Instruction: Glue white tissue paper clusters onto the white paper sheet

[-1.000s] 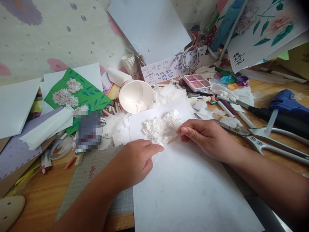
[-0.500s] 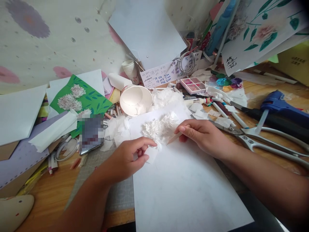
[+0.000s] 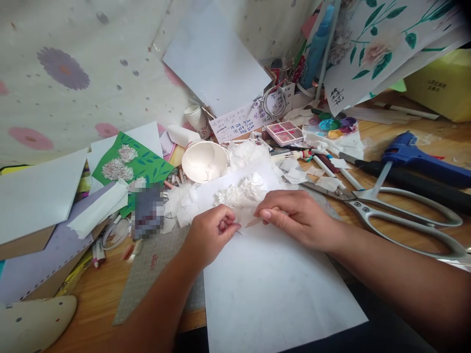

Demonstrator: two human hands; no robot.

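My left hand [image 3: 213, 233] is closed in a pinch on a thin white tissue paper piece [image 3: 243, 214], part of which shows between my two hands. In my right hand [image 3: 294, 215] I grip a slim, pale tan pointed strip [image 3: 253, 222], its tip angled down and left toward the paper. Just beyond my fingers, two ruffled white paper flowers [image 3: 240, 191] rest on the upper part of a large white sheet [image 3: 272, 289]. My right fingers hide part of the strip.
A white paper tub [image 3: 205, 162] stands behind the flowers, with tissue scraps [image 3: 184, 203] around it. At right lie large metal scissors [image 3: 379, 206] and a blue glue gun [image 3: 405, 149]. A phone [image 3: 147, 211] and a green flower picture [image 3: 132, 164] are at left.
My left hand has turned and closed more, and has come nearer my right hand. The tissue paper now lies between both hands. The view has shifted slightly.
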